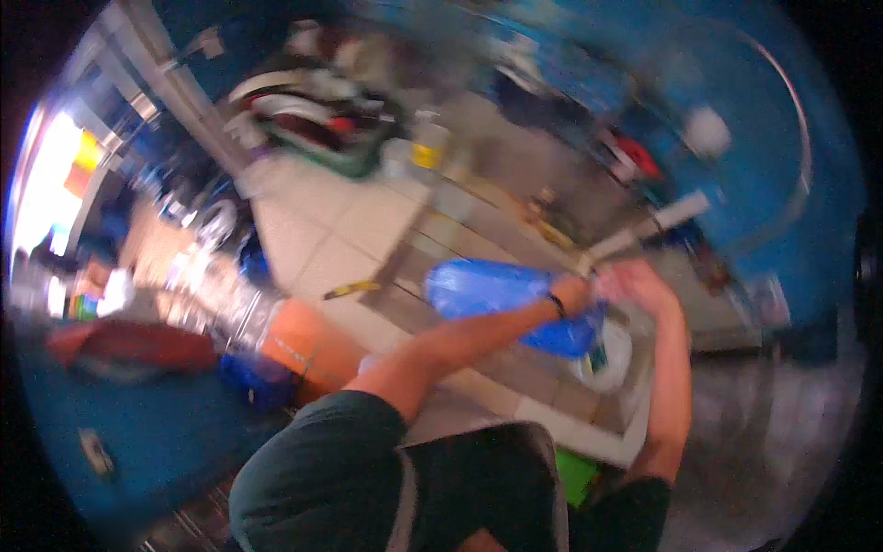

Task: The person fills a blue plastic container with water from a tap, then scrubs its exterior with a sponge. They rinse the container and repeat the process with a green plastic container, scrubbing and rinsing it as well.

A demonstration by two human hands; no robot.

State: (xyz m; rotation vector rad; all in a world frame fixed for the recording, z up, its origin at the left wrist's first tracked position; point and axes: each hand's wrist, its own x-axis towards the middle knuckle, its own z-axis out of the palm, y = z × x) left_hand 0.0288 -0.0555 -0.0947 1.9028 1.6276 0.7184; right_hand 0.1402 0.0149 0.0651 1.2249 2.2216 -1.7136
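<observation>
My left hand (572, 293), with a dark band at the wrist, reaches across a shiny blue plastic object (487, 283). My right hand (636, 283) comes in from the right with its wrist bent, and the two hands meet or nearly meet. Motion smears the fingers, so whether something sits between them does not show. Just beyond the hands a pale, stick-like bar (658, 225) slants up to the right. Below them is a round white container (612, 357), partly hidden by the blue plastic.
A yellow, curved, banana-like item (351, 290) lies on the tiled surface (317, 216). Farther back stand a bottle with a yellow label (429, 143) and a green-rimmed tub heaped with cloth-like items (317, 129). An orange object (308, 345) is at left, against blue walls (138, 432).
</observation>
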